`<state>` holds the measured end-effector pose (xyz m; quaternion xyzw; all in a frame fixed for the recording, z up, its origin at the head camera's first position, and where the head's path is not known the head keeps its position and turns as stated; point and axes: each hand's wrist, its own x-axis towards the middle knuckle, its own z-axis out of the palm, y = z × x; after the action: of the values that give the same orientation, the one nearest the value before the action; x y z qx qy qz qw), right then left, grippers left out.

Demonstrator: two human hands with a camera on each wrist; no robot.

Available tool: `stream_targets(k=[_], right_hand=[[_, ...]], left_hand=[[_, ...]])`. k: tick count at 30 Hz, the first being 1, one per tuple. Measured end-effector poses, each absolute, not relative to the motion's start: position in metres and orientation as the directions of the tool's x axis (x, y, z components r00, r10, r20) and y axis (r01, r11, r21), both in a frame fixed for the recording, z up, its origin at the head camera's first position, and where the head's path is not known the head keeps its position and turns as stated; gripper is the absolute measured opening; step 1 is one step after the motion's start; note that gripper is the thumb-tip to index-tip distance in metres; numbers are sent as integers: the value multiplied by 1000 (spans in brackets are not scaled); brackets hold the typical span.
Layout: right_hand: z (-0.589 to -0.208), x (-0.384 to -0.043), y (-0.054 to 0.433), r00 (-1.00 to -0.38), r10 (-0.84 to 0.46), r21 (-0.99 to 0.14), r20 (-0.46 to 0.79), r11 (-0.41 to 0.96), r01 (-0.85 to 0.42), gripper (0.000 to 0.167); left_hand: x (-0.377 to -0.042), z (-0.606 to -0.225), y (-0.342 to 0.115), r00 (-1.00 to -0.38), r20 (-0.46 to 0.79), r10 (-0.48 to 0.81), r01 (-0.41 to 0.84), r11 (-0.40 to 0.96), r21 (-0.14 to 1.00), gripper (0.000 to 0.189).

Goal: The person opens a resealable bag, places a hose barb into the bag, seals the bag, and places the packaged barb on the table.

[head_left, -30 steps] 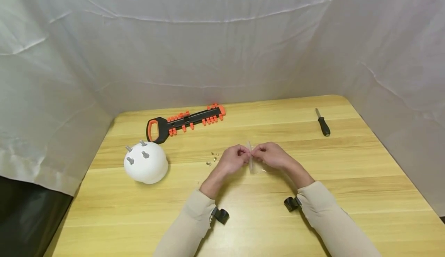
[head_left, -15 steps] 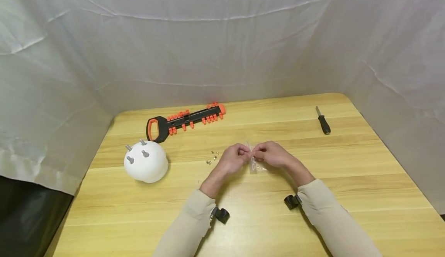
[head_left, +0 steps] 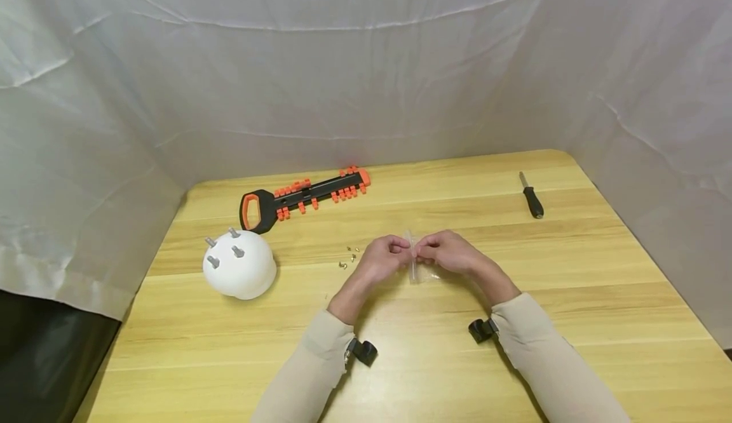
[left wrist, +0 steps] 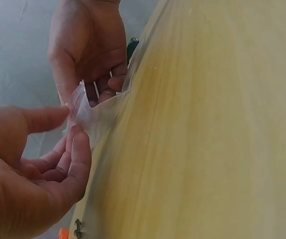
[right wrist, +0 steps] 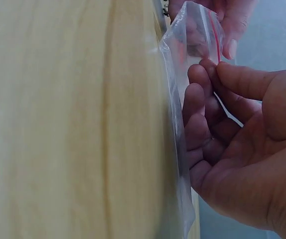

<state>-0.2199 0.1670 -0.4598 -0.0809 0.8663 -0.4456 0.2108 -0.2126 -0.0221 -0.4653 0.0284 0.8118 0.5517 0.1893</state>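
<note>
A clear zip-lock bag [head_left: 413, 275] is held upright between the two hands over the middle of the table. My left hand [head_left: 383, 260] pinches its near-left side between thumb and fingertips. With thumb and forefinger, my right hand [head_left: 450, 251] grips the bag's mouth right at the red zip line, which shows in the right wrist view. The lower film of the bag [right wrist: 175, 104] hangs behind the right fingers, close to the tabletop. Several small brass-coloured screws [head_left: 349, 258] lie loose to the left of the left hand.
A white rounded body [head_left: 243, 274] with several grey pegs sits at the left. Behind it lies a black bar with a handle and orange clips [head_left: 320, 190]. A black-handled screwdriver [head_left: 533, 203] rests at the back right. Pale cloth [head_left: 366, 86] walls the table's back and sides.
The bag has tilted between the fingers, spreading a little wider half a second ago and now standing narrower. Both hands keep their hold in nearly the same place.
</note>
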Motion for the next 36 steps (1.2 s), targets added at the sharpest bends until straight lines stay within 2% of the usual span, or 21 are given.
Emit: stream_targets(k=[8,23,28,36], right_hand=[[-460,-220,168,-897,-321,-824,-305,562,79,20],[-460,-221,167,-909,-322,-824,-263,565,38,19],[-461,-221,168,-908,-323,-846,-267,529,61,23],[-462,-221,168,-907,-327,-831,-265,555,43,27]], left_hand=[[-213,-465,-21,-931,-274,242,-162,399,902,20],[-210,-463,-17,-929,-253,271,-139,378,915,15],[-208,-462,-17,-931,-267,249,-141,428,892,18],[-208,-460,-17,-942,-246,228,-108,489,866,13]])
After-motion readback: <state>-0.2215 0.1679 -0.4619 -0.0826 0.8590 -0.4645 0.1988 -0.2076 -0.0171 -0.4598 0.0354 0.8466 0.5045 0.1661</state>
